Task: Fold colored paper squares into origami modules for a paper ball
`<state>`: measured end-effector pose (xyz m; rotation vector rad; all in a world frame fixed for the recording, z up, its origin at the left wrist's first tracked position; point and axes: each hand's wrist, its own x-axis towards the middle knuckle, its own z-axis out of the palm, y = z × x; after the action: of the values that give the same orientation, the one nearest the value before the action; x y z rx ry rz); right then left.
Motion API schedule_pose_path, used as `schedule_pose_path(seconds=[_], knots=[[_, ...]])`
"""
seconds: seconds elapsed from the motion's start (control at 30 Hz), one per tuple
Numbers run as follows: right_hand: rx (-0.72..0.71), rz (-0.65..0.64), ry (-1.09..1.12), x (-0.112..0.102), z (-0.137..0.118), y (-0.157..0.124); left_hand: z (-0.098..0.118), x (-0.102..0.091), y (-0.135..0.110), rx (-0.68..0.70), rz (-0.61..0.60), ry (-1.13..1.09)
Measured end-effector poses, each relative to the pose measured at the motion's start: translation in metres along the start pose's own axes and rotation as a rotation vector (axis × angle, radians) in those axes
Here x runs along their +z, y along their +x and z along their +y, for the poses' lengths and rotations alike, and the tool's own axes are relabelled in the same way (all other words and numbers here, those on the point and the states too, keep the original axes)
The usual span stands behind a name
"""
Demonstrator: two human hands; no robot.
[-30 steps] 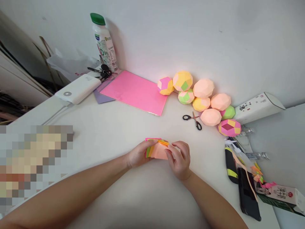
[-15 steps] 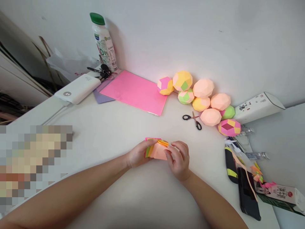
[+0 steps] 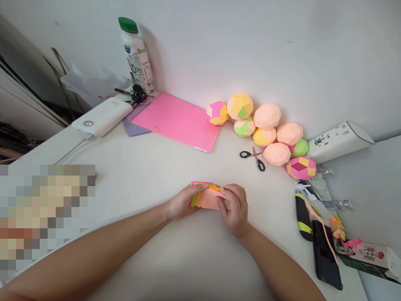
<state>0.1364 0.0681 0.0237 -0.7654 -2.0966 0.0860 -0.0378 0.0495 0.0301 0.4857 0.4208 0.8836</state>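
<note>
In the middle of the table my left hand [image 3: 183,202] is closed on a small stack of coloured sticky notes [image 3: 209,200], its thumb lying across the top. Pink, green, orange and yellow edges fan out from the stack, and a peach sheet faces up. My right hand [image 3: 234,207] is closed at the stack's right edge, thumb and fingertips pinching the peach sheet. How many sheets lie between those fingertips I cannot tell. Beyond my hands, black-handled scissors [image 3: 253,158] lie with their blades apart. Several folded paper balls [image 3: 277,154] sit behind and beside them.
A pink sheet pack [image 3: 178,121] lies at the back. On the left are a white power bank [image 3: 102,117], keys [image 3: 137,95] and a green-capped bottle [image 3: 138,58]. To the right are a phone [image 3: 326,255], a black-yellow case [image 3: 303,217], a carton [image 3: 368,257] and a white box [image 3: 341,141].
My right hand's fingers have shifted slightly at the peach sheet's right edge, where its corner now looks a little lifted. My left hand and the stack stay in place.
</note>
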Motion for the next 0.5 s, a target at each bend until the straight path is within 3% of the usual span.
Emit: schedule_pose_path(seconds=[0.27, 0.5], knots=[[0.090, -0.070, 0.052, 0.001, 0.001, -0.003, 0.001, 0.001, -0.002, 0.033, -0.011, 0.133], [0.172, -0.081, 0.134, 0.005, 0.007, -0.010, 0.002, 0.001, 0.000, 0.023, 0.038, 0.104]])
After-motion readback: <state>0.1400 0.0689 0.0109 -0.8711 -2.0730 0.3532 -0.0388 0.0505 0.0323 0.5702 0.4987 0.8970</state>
